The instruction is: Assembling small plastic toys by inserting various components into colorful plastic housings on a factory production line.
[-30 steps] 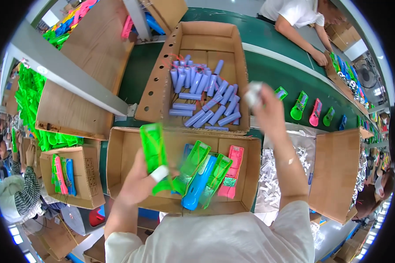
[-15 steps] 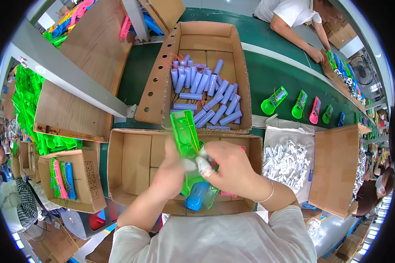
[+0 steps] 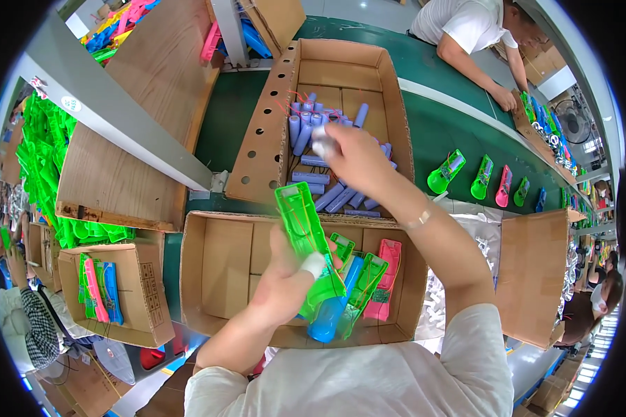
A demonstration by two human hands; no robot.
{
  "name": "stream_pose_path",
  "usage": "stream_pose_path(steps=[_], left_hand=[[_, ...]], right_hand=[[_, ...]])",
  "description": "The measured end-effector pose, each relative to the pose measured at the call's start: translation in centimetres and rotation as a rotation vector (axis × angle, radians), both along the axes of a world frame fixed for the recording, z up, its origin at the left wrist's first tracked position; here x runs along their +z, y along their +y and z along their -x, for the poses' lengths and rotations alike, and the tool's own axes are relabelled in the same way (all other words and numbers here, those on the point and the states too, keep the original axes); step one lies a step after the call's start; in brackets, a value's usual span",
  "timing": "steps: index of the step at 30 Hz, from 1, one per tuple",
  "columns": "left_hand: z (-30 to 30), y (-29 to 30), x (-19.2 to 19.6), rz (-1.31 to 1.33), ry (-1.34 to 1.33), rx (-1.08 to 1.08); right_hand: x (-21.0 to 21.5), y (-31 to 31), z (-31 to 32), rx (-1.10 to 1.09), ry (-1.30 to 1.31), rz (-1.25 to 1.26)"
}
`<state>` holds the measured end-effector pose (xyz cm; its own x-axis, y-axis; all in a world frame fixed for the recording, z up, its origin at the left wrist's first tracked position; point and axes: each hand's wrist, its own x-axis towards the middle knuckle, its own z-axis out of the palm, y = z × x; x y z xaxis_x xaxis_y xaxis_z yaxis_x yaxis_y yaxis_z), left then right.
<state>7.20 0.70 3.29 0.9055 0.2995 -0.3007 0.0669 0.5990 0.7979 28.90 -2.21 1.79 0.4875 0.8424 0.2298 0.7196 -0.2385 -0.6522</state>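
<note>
My left hand (image 3: pixel 285 281), white covering on the thumb, grips a green plastic casing (image 3: pixel 300 217), an open shell with thin wires inside. It is held tilted over the near cardboard box (image 3: pixel 215 254). In that box lie a blue casing (image 3: pixel 330 316), other green casings (image 3: pixel 366 283) and a pink casing (image 3: pixel 389 267) with a small green circuit board and wires. My right hand (image 3: pixel 358 156) is stretched over the far cardboard box (image 3: pixel 396 90), above purple cylindrical batteries (image 3: pixel 309 178). Its white-covered fingertips are blurred, so what they hold, if anything, is unclear.
A box of pink, blue and green casings (image 3: pixel 108 292) stands left, below heaped green casings (image 3: pixel 45 167). Small white parts (image 3: pixel 435 306) lie right, partly behind my forearm. Casings (image 3: pixel 446 172) line the green bench, where a co-worker (image 3: pixel 466 35) leans. A metal post (image 3: pixel 132 118) slants across the left.
My right hand has left the green casing and moved up and away over the batteries. The left hand keeps the casing, slightly lower. More casings in the near box now show.
</note>
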Motion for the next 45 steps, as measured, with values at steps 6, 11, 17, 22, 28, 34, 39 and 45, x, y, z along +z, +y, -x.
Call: stream_pose_path(steps=[6,11,17,22,28,34,39,45], left_hand=[[0.1,0.0,-0.2,-0.02,0.02,-0.007],[0.0,-0.3,-0.7,-0.036,-0.016,-0.056],[0.2,-0.7,-1.5,-0.124,-0.015,-0.101],[-0.1,-1.1,-0.9,-0.027,0.02,-0.119],[0.0,-1.4,-1.8,-0.225,-0.045,-0.116],[0.0,-1.1,-2.3,-0.529,-0.11,-0.316],[0.3,-1.7,-1.9,-0.373,0.021,-0.079],[-0.2,-2.6,-0.8,-0.279,0.049,-0.077]], right_hand=[[-4.2,4.0,-0.6,-0.083,-0.248,0.01],[-4.2,3.0,-1.1,0.002,0.0,0.023],[1.0,-0.3,1.1,-0.08,0.354,-0.3],[4.4,-7.3,6.8,-0.052,-0.24,-0.505],[1.7,-11.3,10.9,0.117,-0.327,-0.425],[2.0,-12.4,11.4,0.067,-0.225,-0.233],[1.0,-12.2,10.8,0.029,-0.1,-0.402],[0.4,-13.2,10.9,0.032,-0.066,-0.368]])
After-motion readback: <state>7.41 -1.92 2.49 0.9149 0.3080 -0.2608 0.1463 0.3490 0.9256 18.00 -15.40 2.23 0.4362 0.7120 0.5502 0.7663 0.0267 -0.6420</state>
